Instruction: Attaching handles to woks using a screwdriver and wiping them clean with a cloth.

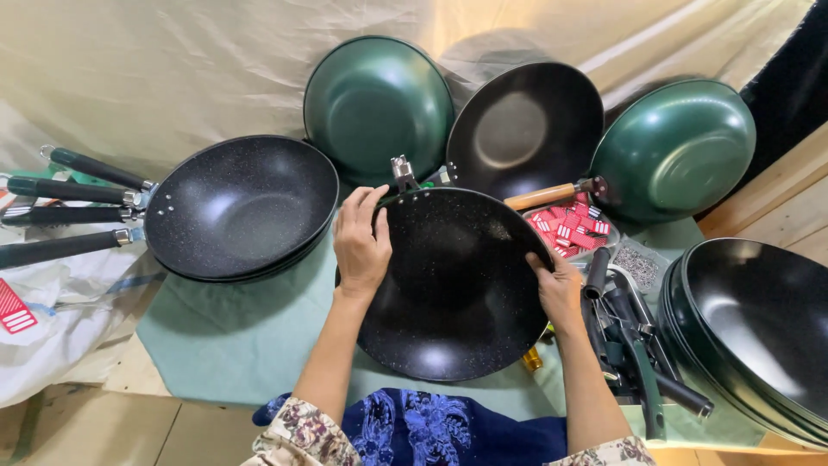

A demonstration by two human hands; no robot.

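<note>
A black speckled wok pan [457,285] without a handle is tilted up in front of me, its hollow facing me. My left hand [360,243] grips its left rim, fingers curled over the edge. On the right rim rests my right hand [559,289], also holding it. A metal handle bracket [402,172] sticks up from the pan's far rim.
A stack of black woks with handles [241,207] lies at left. Green woks [377,108] [674,148] and a black one [524,128] lean at the back. More stacked pans [759,332] sit at right, beside loose dark handles [634,345] and red tags [571,226].
</note>
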